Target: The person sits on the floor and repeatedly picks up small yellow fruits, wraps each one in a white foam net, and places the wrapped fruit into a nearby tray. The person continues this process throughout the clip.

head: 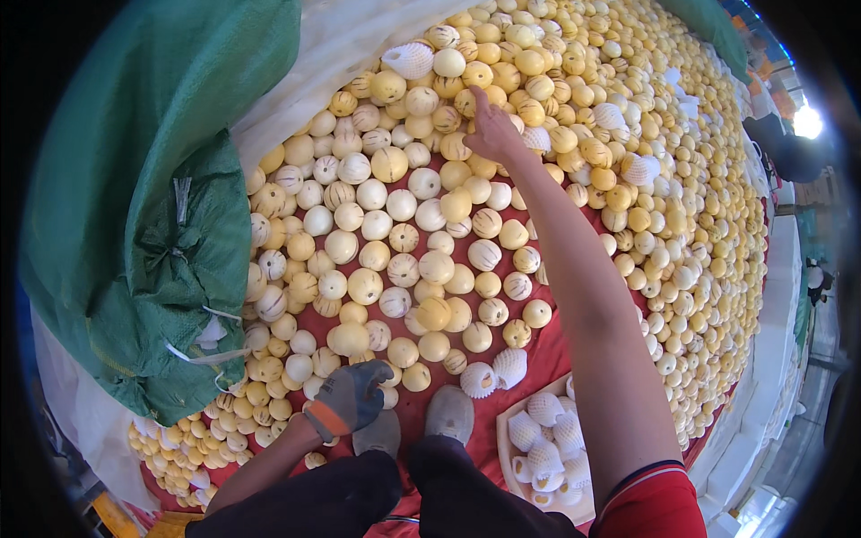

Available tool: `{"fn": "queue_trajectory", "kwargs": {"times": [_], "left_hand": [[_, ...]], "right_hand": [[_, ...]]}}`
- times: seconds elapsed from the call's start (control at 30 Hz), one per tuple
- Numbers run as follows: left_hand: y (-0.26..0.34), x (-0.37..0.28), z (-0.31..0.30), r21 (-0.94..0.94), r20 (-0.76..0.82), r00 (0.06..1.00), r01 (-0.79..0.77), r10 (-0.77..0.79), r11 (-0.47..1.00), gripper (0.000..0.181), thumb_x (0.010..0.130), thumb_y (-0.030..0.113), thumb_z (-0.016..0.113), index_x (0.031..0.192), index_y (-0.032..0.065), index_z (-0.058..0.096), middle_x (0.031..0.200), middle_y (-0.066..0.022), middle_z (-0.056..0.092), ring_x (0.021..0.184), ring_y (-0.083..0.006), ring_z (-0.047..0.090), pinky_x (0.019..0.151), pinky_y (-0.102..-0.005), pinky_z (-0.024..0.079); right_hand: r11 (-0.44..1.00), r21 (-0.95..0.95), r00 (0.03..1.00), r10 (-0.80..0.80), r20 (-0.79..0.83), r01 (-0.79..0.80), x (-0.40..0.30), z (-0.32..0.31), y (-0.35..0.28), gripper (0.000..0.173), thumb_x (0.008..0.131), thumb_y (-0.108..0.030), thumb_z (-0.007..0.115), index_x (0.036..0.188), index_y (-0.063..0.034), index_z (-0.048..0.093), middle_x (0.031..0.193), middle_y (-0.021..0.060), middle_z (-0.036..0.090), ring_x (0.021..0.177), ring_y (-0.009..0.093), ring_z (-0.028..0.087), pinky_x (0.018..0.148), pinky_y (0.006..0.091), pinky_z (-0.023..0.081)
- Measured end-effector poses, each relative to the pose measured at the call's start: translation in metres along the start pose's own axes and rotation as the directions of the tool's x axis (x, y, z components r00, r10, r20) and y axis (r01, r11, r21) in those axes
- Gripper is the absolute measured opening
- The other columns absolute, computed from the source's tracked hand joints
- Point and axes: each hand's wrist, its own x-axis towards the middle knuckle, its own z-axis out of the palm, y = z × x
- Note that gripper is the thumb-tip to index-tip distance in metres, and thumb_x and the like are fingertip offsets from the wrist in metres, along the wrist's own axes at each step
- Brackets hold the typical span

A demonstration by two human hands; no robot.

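Many round pale-yellow fruits with purple streaks, which look like pepino melons (365, 286), lie over a red cloth (538, 350). My bare right hand (496, 131) reaches out to the far part of the pile, its index finger extended at a yellow fruit (477, 74); nothing is seen held in it. My left hand (356, 397), in a grey work glove with an orange cuff, is low over the fruits beside my left shoe, fingers curled. Whether it holds a fruit is hidden.
A tied green woven sack (195, 269) and white sheeting (323, 60) border the pile at left. An open box (504, 437) of fruits in white foam nets stands by my right leg. Two netted fruits (494, 371) lie near my shoes. White foam boxes (773, 302) line the right.
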Motion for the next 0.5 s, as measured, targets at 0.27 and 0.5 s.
{"fn": "queue_trajectory", "kwargs": {"times": [0.27, 0.5], "left_hand": [[-0.013, 0.009, -0.008, -0.039, 0.002, 0.998, 0.055, -0.055, 0.998, 0.028, 0.081, 0.001, 0.062, 0.108, -0.0010, 0.066, 0.092, -0.0167, 0.071, 0.081, -0.0273, 0.071, 0.074, -0.0361, 0.056], [-0.012, 0.008, 0.001, -0.047, 0.008, 0.999, 0.034, -0.034, 0.998, 0.027, 0.081, 0.000, 0.061, 0.107, -0.0005, 0.066, 0.093, -0.0161, 0.071, 0.083, -0.0272, 0.072, 0.075, -0.0359, 0.056]], "right_hand": [[0.996, -0.086, 1.000, -0.001, -0.003, 0.001, -0.023, 0.041, -0.037, 0.092, 0.071, -0.044, 0.079, 0.149, -0.0234, 0.035, 0.119, 0.0302, 0.054, 0.115, 0.044, 0.051, 0.102, 0.0528, 0.043], [0.973, -0.181, 0.978, 0.169, 0.118, -0.146, -0.021, 0.029, -0.046, 0.085, 0.074, -0.069, 0.073, 0.143, -0.0274, 0.047, 0.125, 0.0269, 0.054, 0.117, 0.045, 0.057, 0.094, 0.0514, 0.052]]}}
